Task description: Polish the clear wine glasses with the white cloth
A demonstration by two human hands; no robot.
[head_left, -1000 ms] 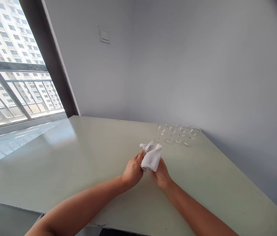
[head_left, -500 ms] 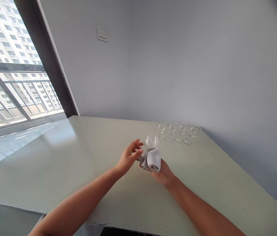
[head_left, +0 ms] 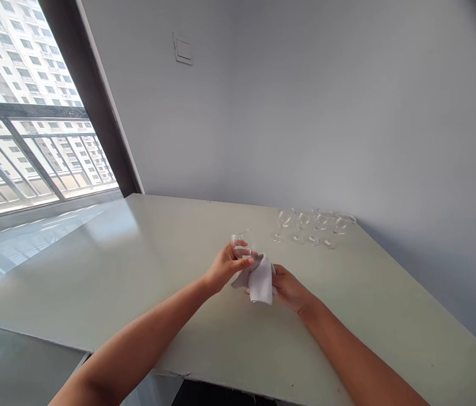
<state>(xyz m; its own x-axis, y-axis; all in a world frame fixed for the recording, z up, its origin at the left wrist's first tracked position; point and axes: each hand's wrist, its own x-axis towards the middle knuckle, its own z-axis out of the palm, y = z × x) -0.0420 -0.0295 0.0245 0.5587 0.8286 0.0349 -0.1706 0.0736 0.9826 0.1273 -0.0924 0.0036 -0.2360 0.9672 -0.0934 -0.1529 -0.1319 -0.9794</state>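
Above the middle of the table I hold a clear wine glass (head_left: 241,239), its bowl tilted up and to the left. My left hand (head_left: 227,264) has its fingers wrapped round the bowl from the left. A light grey cloth (head_left: 260,282) drapes over the lower part of the glass, so the stem is hidden. From the right, my right hand (head_left: 289,286) is closed on the cloth. Whether it also grips the stem or foot through the cloth is hidden.
Several clear wine glasses (head_left: 322,221) stand upright in a cluster at the table's back right, near the wall (head_left: 347,113). The pale, glossy table (head_left: 170,248) has its front edge below my forearms. A window (head_left: 30,129) is on the left.
My left hand, open beside the glass before, has closed round its bowl. The glass has tilted to the left, and the cloth now hangs down loosely. The view has shifted slightly.
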